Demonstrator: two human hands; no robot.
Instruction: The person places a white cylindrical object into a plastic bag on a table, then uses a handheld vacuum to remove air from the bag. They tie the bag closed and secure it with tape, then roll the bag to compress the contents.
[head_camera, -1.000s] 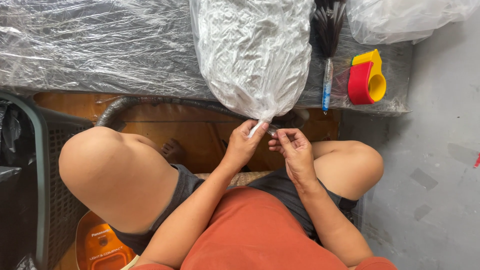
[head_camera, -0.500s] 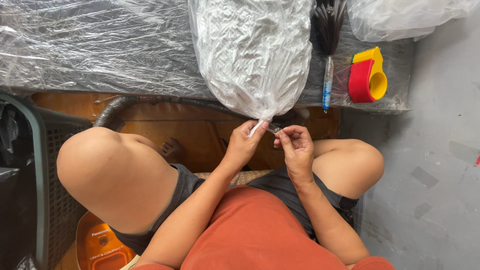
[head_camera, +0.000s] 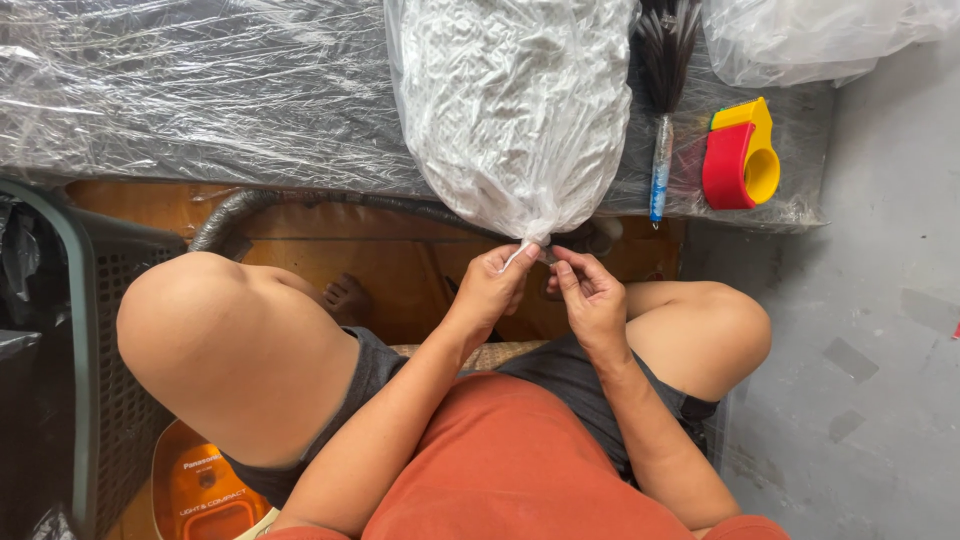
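A large clear plastic bag (head_camera: 510, 110) full of white crumpled material lies on the plastic-covered table (head_camera: 200, 100), its gathered neck hanging over the near edge. My left hand (head_camera: 495, 285) pinches that twisted neck (head_camera: 533, 243) from the left. My right hand (head_camera: 590, 290) meets it from the right, fingertips closed at the same spot on the neck. Both hands hover above my knees, just below the table edge.
A red and yellow tape dispenser (head_camera: 742, 158) and a dark bristled brush with a blue handle (head_camera: 662, 120) lie on the table's right end. Another clear bag (head_camera: 820, 35) sits far right. A dark mesh basket (head_camera: 90, 330) stands left; an orange appliance (head_camera: 200, 490) sits below.
My right hand has closed in on the bag's neck and now meets the left hand there. The bag and left hand have barely moved.
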